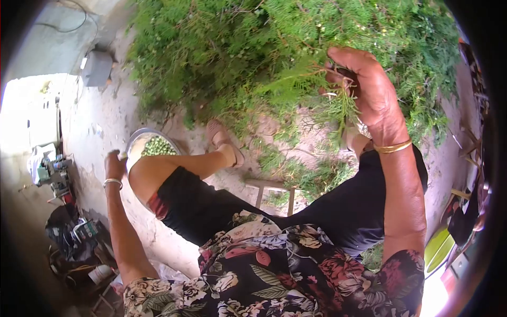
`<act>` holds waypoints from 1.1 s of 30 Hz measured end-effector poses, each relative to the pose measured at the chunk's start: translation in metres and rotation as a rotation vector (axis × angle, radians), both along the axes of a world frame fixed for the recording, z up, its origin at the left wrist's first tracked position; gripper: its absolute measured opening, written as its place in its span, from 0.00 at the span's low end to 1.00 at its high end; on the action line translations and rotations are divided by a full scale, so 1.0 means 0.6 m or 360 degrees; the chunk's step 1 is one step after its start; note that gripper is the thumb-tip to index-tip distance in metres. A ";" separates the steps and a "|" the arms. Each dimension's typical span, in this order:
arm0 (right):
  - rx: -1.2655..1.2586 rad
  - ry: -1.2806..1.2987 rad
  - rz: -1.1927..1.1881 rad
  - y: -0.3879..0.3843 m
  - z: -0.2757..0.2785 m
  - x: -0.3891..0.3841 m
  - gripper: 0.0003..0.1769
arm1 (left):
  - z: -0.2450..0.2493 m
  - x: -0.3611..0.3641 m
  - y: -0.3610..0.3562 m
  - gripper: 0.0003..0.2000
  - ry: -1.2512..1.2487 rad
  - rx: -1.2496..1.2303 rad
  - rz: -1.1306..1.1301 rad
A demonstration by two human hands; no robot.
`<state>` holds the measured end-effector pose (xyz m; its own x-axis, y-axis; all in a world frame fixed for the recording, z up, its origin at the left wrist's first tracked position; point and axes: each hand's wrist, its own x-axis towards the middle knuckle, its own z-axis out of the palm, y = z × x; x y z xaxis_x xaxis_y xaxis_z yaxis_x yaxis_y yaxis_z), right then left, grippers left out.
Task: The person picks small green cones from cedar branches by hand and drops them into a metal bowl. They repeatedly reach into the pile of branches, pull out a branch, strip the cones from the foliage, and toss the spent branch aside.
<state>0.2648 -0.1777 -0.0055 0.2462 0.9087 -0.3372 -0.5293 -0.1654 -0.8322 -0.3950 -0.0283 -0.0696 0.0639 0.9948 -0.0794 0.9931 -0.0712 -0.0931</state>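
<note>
My right hand [369, 87] is raised in front of me, its fingers closed on a green conifer sprig [343, 105]. Behind that hand spreads a large heap of cut conifer branches [211, 58]. Out to the left, beside my knee, my left hand [114, 165] is closed next to the rim of a basin [136, 138]. Something small and pale green shows at its fingertips, too small to name. Many small round green cones or seeds [157, 147] lie in the basin, partly hidden by my knee.
Loose sprigs [311, 177] litter the ground between my feet. A wooden frame [266, 185] shows between my legs. At the left stand a grey box [97, 68] by the wall and assorted tools [55, 177]. A green object [439, 248] is at the lower right.
</note>
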 end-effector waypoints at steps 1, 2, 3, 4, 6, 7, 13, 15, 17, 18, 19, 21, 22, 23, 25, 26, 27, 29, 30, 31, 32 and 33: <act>-0.0031 -0.0207 0.0046 0.000 -0.001 0.000 0.11 | 0.032 0.056 -0.026 0.22 0.0298 -0.0209 0.0105; -0.0064 -0.0414 0.0088 0.001 -0.001 -0.001 0.11 | 0.065 0.118 -0.050 0.23 0.0593 -0.0422 0.0205; -0.0122 -0.0454 0.0077 0.003 0.001 -0.003 0.14 | 0.050 0.098 -0.051 0.24 0.0492 -0.0339 0.0077; -0.0130 -0.0457 0.0087 0.003 0.004 -0.006 0.14 | 0.034 0.088 -0.043 0.26 0.0179 -0.0191 -0.0219; -0.0269 -0.1122 0.0313 0.002 0.009 -0.012 0.17 | 0.038 0.156 -0.021 0.26 0.0050 -0.0246 -0.0269; -0.0298 -0.1267 0.0342 0.002 0.007 -0.014 0.19 | 0.041 0.208 -0.006 0.26 -0.0035 -0.0350 -0.0247; -0.0331 -0.1622 0.0404 0.001 -0.006 -0.027 0.18 | -0.039 0.476 0.066 0.24 -0.0327 -0.0921 -0.0587; -0.0411 -0.1570 0.0428 -0.001 -0.004 -0.030 0.17 | -0.151 0.509 0.091 0.27 -0.0228 -0.0960 -0.0749; -0.0332 -0.1769 0.0400 -0.003 -0.005 -0.031 0.17 | -0.261 0.526 0.093 0.28 -0.0177 -0.0912 -0.0831; -0.0352 -0.1773 0.0404 -0.004 -0.006 -0.033 0.17 | -0.292 0.542 0.084 0.31 -0.0155 -0.0955 -0.0725; -0.0338 -0.1715 0.0383 -0.004 -0.006 -0.035 0.17 | -0.320 0.553 0.079 0.34 -0.0133 -0.0995 -0.0620; -0.0399 -0.1692 0.0428 -0.003 -0.003 -0.034 0.15 | -0.370 0.563 0.068 0.38 -0.0080 -0.1009 -0.0559; -0.0422 -0.1691 0.0439 -0.001 0.000 -0.036 0.15 | -0.395 0.563 0.058 0.42 -0.0011 -0.1005 -0.0493; -0.0424 -0.1662 0.0435 0.002 0.003 -0.039 0.14 | -0.426 0.558 0.042 0.45 -0.0149 -0.0893 -0.0350; -0.0432 -0.1640 0.0451 0.003 -0.002 -0.040 0.14 | -0.508 0.537 0.018 0.45 -0.0303 -0.0954 -0.0291; -0.0443 -0.1646 0.0472 0.003 -0.006 -0.040 0.14 | -0.529 0.528 0.001 0.46 -0.0450 -0.1004 -0.0227; -0.0459 -0.1615 0.0418 0.006 -0.007 -0.047 0.14 | -0.513 0.549 -0.037 0.37 -0.0519 -0.0674 -0.0149; -0.0475 -0.1585 0.0372 0.007 -0.009 -0.050 0.14 | -0.562 0.570 -0.105 0.30 -0.0493 -0.0541 -0.0028; -0.0447 -0.1639 0.0439 0.006 -0.010 -0.048 0.14 | -0.582 0.580 -0.135 0.24 -0.0465 -0.0385 0.0086; -0.0429 -0.1664 0.0476 0.007 -0.010 -0.049 0.14 | -0.587 0.594 -0.174 0.19 -0.0610 -0.0239 -0.0028; -0.0411 -0.1688 0.0513 0.008 -0.011 -0.050 0.14 | -0.586 0.611 -0.212 0.14 -0.0754 -0.0093 -0.0143; -0.0412 -0.1682 0.0493 0.009 -0.011 -0.054 0.14 | -0.576 0.630 -0.233 0.14 -0.0785 -0.0397 -0.0108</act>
<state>0.2327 -0.1720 -0.0121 0.2960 0.9131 -0.2805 0.5131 -0.3996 -0.7596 -0.0173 -0.1683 -0.4150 0.2166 0.9420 -0.2562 0.9071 -0.0972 0.4096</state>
